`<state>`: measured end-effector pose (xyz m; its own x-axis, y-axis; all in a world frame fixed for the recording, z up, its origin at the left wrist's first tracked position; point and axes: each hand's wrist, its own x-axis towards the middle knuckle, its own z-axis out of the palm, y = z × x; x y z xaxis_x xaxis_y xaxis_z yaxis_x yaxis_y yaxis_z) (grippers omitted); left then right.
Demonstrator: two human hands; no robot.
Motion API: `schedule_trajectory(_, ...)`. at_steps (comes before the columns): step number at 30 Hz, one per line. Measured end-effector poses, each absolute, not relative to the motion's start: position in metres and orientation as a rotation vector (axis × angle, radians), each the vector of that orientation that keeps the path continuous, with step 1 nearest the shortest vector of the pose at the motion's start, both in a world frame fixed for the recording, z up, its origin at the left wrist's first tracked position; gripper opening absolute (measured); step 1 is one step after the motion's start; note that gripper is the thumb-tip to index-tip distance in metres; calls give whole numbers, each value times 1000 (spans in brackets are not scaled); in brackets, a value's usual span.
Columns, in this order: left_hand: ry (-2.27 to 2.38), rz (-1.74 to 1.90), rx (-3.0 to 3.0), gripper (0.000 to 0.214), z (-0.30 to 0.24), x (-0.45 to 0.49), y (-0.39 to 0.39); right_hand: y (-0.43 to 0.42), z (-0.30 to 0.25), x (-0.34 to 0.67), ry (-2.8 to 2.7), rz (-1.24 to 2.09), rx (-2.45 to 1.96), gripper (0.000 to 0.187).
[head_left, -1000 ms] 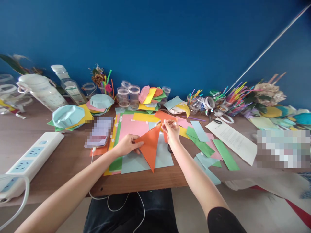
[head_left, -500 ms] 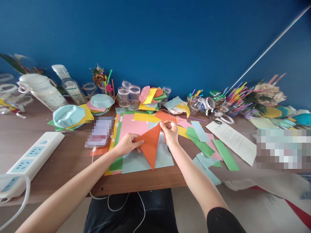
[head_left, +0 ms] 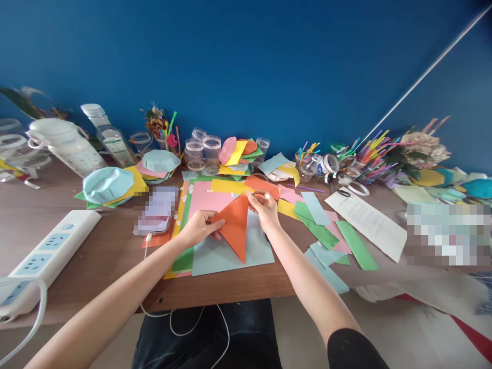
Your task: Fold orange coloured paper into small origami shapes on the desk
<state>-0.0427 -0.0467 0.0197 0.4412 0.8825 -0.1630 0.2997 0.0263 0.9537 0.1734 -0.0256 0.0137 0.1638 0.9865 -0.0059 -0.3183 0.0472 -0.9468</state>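
Note:
A folded piece of orange paper [head_left: 233, 225], triangular in outline, is held up over the sheets on the table, one point hanging toward me. Its left corner is pinched by my left hand [head_left: 202, 227], thumb on top and fingers partly hidden beneath. At the upper right corner, my right hand [head_left: 266, 209] has thumb and fingertips closed on the paper. Something small and white shows on a right finger. Below lies a light blue sheet [head_left: 230, 262], on top of pink [head_left: 200, 200] and green sheets [head_left: 183, 262].
Left are a phone [head_left: 157, 210] with a cable and a power strip [head_left: 49, 256]. Paper strips, including a green one [head_left: 356, 246], and a printed sheet [head_left: 369, 225] lie right. Clear cups [head_left: 211, 154], folded paper shapes [head_left: 109, 185] and colourful sticks [head_left: 378, 151] line the wall.
The orange paper has shifted slightly left at its top corner and looks narrower, its hanging point a little higher. My right hand has moved slightly left; my left hand barely moved.

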Motion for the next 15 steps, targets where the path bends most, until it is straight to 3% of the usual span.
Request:
schedule_trajectory(4,1056,623,1533,26,19,-42,-47,-25,12,173,-877,1254,-1023,42)
schedule_trajectory(11,1045,678,1532,29,16,-37,-49,-27,13,167,-867,964,-1075,42)
schedule_trajectory(15,1047,687,1536,28,15,-39,-48,-28,15,168,-869,1064,-1062,41)
